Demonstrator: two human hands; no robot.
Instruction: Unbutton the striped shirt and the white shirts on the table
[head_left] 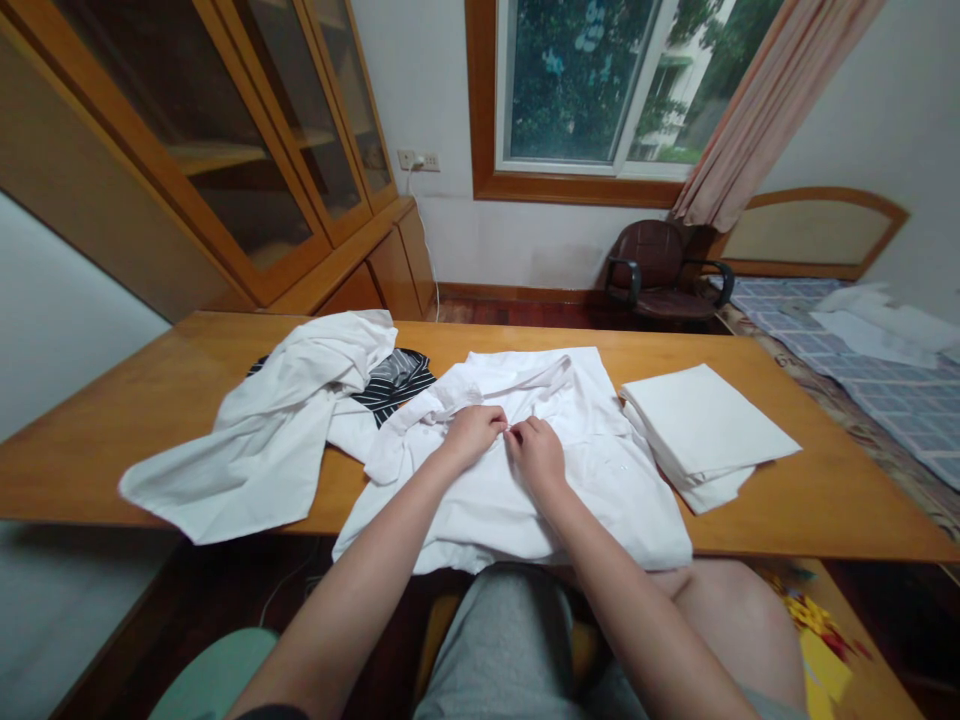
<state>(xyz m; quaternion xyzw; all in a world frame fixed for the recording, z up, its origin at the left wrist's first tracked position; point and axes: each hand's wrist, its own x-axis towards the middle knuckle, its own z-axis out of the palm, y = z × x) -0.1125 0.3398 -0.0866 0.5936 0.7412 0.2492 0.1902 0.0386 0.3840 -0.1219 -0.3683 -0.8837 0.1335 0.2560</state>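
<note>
Spread on the table in front of me is a white shirt [457,520], its collar towards the far side and its near edge reaching the table's front edge. My left hand [476,434] is closed in a pinch on the shirt near its middle. Close beside it, my right hand [538,455] pinches the same fabric, the fingertips of both hands almost meeting. Whatever small part lies between the fingertips, perhaps a button, is too small to make out.
A crumpled white cloth [277,430] lies on the left over a black-and-white striped garment [394,380]. Folded white fabric [705,420] is stacked on the right of the wooden table [832,490]. Beyond stand a brown armchair [652,260] and a bed [862,350]; a green round stool [217,675] is below left.
</note>
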